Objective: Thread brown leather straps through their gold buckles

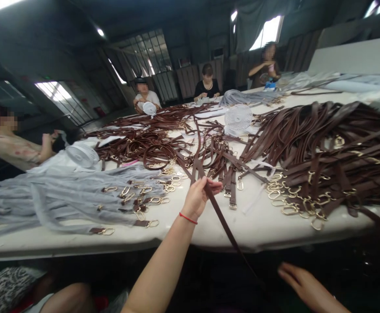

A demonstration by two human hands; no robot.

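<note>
My left hand [196, 198], with a red cord at its wrist, is closed around a dark brown leather strap [220, 213]. From my fingers the strap hangs down over the table's front edge, and its other part runs up toward the pile. Lower right, below the table edge, my right hand [302, 280] is stretched out with nothing visible in it; its fingers are extended and slightly blurred. Just beyond my left hand lie strap ends with buckles [232, 202]. A heap of brown straps with gold rings [290, 130] covers the right side of the table.
Grey-wrapped straps with gold clasps [79, 195] lie on the white table [183, 230] at left. More brown straps [134, 143] are tangled in the middle. Small white fans [238, 119] stand among them. Several people sit around the far and left sides.
</note>
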